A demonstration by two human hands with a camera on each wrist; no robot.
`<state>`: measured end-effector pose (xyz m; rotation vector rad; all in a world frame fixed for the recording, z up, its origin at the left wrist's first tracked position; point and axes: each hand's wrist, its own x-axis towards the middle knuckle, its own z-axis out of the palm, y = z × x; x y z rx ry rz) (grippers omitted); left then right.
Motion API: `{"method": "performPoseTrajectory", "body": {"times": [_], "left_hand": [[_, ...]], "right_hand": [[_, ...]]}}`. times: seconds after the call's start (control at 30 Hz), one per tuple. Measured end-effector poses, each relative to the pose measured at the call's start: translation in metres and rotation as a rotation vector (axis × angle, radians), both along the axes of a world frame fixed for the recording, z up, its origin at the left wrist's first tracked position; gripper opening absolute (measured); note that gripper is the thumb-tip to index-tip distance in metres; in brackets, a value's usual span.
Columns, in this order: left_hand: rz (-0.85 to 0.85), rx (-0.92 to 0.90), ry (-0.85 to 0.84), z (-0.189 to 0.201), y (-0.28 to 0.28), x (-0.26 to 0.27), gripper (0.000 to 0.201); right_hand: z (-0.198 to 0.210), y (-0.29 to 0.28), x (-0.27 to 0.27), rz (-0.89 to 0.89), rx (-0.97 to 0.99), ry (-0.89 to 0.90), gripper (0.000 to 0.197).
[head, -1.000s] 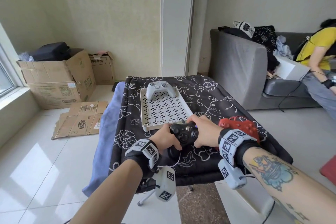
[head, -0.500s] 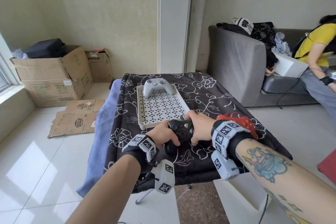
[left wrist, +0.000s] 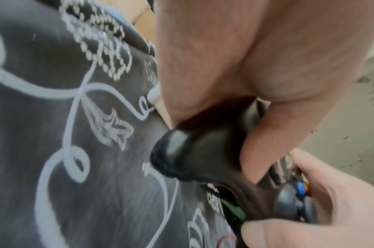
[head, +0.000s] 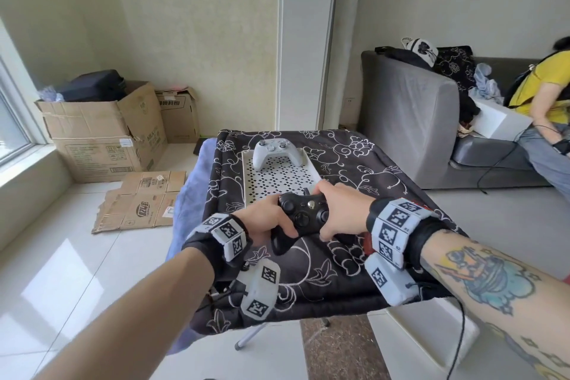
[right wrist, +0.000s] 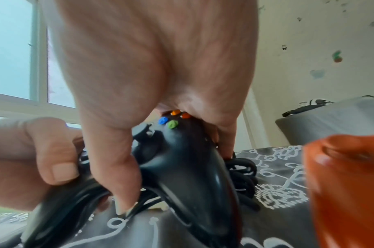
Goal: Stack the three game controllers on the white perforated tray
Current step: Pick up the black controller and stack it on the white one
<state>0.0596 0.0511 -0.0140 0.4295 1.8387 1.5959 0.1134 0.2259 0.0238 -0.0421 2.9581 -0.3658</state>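
A black wired controller (head: 303, 214) hangs just above the cloth at the tray's near end, held by both hands. My left hand (head: 266, 219) grips its left handle (left wrist: 188, 159); my right hand (head: 339, 213) grips its right handle (right wrist: 194, 167), with the bundled cable (right wrist: 243, 177) dangling under it. The white perforated tray (head: 279, 180) lies in the middle of the table, and a white controller (head: 273, 153) rests on its far end. A red controller (right wrist: 343, 189) sits on the cloth to the right, mostly hidden behind my right wrist in the head view.
The small table wears a black cloth with white flowers (head: 348, 163). Cardboard boxes (head: 101, 133) stand at the left wall, flattened cardboard (head: 142, 203) lies on the floor. A grey sofa (head: 410, 120) with a seated person (head: 549, 102) is at the right.
Both hands have lifted the black controller slightly and carried it toward the tray's near edge. The white controller and the tray have not moved.
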Motion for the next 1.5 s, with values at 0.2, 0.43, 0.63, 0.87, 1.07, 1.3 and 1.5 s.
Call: {"method": "performPoseTrajectory", "body": {"times": [0.2, 0.43, 0.63, 0.87, 1.07, 1.3, 1.5], "left_hand": [[0.067, 0.078, 0.038, 0.034, -0.023, -0.026, 0.062], [0.234, -0.012, 0.133, 0.043, -0.018, -0.083, 0.074], [0.245, -0.109, 0.177, 0.033, -0.011, -0.138, 0.058], [0.253, -0.232, 0.155, 0.012, -0.004, -0.188, 0.065], [0.236, -0.26, 0.126, -0.023, 0.006, -0.233, 0.084], [0.236, -0.235, 0.077, -0.047, 0.007, -0.26, 0.093], [0.301, -0.347, 0.25, -0.032, 0.011, -0.229, 0.078]], "right_hand": [[0.025, -0.021, -0.034, 0.032, -0.028, 0.115, 0.08], [0.021, -0.026, -0.1, 0.015, -0.066, 0.197, 0.079], [0.006, -0.018, -0.155, -0.002, -0.053, 0.191, 0.083], [-0.015, -0.016, -0.208, -0.014, 0.003, 0.113, 0.083], [-0.029, -0.011, -0.234, -0.039, 0.071, 0.04, 0.091], [-0.039, -0.006, -0.242, -0.066, 0.088, 0.03, 0.087], [-0.044, -0.001, -0.245, -0.096, 0.172, 0.002, 0.101]]}}
